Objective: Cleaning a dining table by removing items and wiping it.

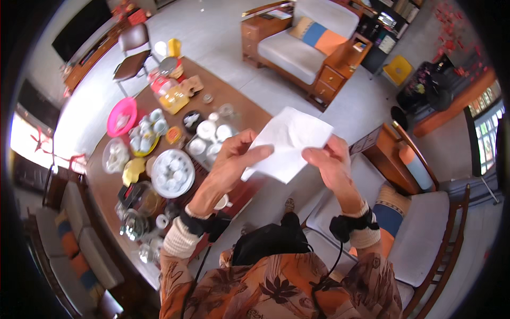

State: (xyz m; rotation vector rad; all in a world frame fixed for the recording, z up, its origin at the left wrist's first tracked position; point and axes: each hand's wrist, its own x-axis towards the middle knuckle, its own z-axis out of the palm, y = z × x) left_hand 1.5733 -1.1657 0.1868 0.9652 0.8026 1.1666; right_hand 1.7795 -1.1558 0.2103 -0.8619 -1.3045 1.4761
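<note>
A white paper sheet, like a napkin or tissue (289, 143), is stretched between my two hands in front of me, creased near its middle. My left hand (234, 159) pinches its left edge, thumb on top and fingers beneath. The right edge is gripped the same way by my right hand (332, 162). Just beyond my left hand, on the wooden table (239, 87), stand several white cups (207, 130) on a tray. A white bowl (173, 173) full of small pale cups sits left of my left wrist, and a white cup (223, 202) is below that wrist.
The table also bears a pink basin (121, 116), a yellow dish of cups (144, 147), glass jars (135, 223) and a yellow container (174, 99). A cushioned armchair (303, 45) stands across the floor. A grey sofa (419, 239) is at my right, a brown chair (134, 50) at far left.
</note>
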